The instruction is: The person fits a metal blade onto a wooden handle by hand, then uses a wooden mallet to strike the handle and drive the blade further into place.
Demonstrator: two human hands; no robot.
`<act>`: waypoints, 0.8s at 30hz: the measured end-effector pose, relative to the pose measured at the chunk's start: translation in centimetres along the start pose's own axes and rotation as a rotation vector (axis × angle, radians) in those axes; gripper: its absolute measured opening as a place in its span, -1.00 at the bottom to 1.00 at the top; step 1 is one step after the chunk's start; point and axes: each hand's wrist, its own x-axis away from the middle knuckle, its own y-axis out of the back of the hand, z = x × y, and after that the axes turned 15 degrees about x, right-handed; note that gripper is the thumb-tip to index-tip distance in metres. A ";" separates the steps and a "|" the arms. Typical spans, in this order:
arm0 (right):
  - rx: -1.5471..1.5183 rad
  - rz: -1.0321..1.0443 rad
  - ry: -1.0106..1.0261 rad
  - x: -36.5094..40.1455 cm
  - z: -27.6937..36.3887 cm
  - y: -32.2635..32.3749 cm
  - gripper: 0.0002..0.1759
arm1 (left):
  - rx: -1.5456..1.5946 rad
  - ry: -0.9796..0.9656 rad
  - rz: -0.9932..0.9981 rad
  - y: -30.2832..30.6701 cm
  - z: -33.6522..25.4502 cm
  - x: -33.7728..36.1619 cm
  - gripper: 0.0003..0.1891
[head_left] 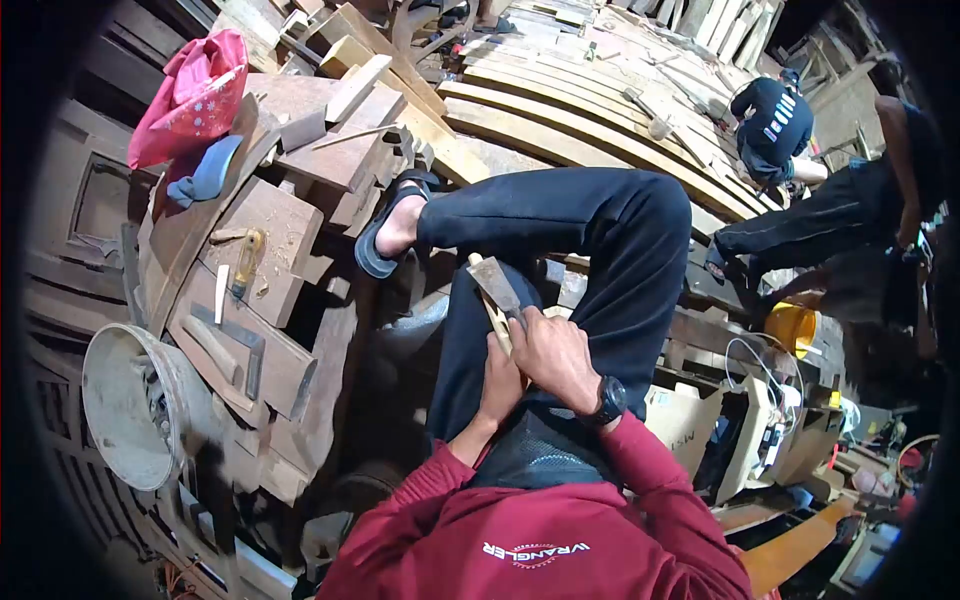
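My right hand (555, 358), with a watch on its wrist, is closed around a flat grey metal blade (494, 284). The blade's handle is hidden, so its exact kind does not show. Below and beside it, my left hand (502, 382) grips a pale thin wooden stick (498, 324). The stick lies along the blade and its upper tip shows past the blade's end. Both hands are together over my lap, between my dark-trousered legs.
At left, a wooden bench (270, 215) carries a yellow-handled tool (246, 258), a metal square (257, 360) and shavings. A pale bucket (110, 410) stands beside it. Long planks (560, 125) lie ahead. A crouching person (775, 125) and another person (850, 205) are at right.
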 end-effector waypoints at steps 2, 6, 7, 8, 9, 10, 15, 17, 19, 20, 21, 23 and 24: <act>0.035 -0.030 0.020 0.5 0.1 0.5 -0.60 | 0.017 0.027 0.005 0.1 -0.8 -0.2 -0.56; 0.039 0.080 -0.022 2.3 0.3 2.2 -0.59 | 0.060 0.066 0.012 0.9 0.6 0.2 -0.52; 0.020 0.066 -0.006 2.2 0.3 1.7 -0.59 | -0.019 0.036 0.008 0.3 -1.3 0.6 -0.51; 0.002 0.047 0.008 1.8 0.2 1.0 -0.60 | -0.097 0.003 0.009 0.0 -2.4 0.7 -0.50; -0.015 0.022 0.023 1.3 0.2 0.8 -0.60 | -0.115 -0.012 0.008 0.2 -1.8 -0.2 -0.46; -0.027 0.017 0.025 1.1 0.4 0.9 -0.60 | -0.062 -0.003 0.003 0.2 -1.3 -0.3 -0.47; 0.040 0.063 0.021 2.5 0.0 2.5 -0.58 | -0.061 -0.068 0.010 0.6 0.9 -0.5 -0.60; 0.040 0.042 0.007 2.5 -0.4 1.8 -0.59 | 0.130 -0.037 0.032 0.5 1.0 0.0 -0.63; 0.023 -0.013 0.009 2.0 -0.8 0.5 -0.60 | -0.016 -0.052 0.057 0.1 -0.2 0.3 -0.62; 0.023 -0.038 0.008 1.3 -0.9 -0.3 -0.60 | -0.092 -0.062 0.069 -0.1 -0.8 0.5 -0.62; 0.020 -0.067 0.008 0.7 -0.6 -0.4 -0.60 | -0.229 -0.086 0.068 -0.2 -1.7 0.7 -0.60; 0.038 -0.043 -0.001 1.1 -0.4 0.6 -0.61 | -0.080 -0.046 0.050 0.2 -1.0 0.0 -0.58; 0.052 -0.017 -0.002 1.5 -0.4 1.3 -0.61 | 0.002 -0.016 0.032 0.2 -0.9 0.0 -0.57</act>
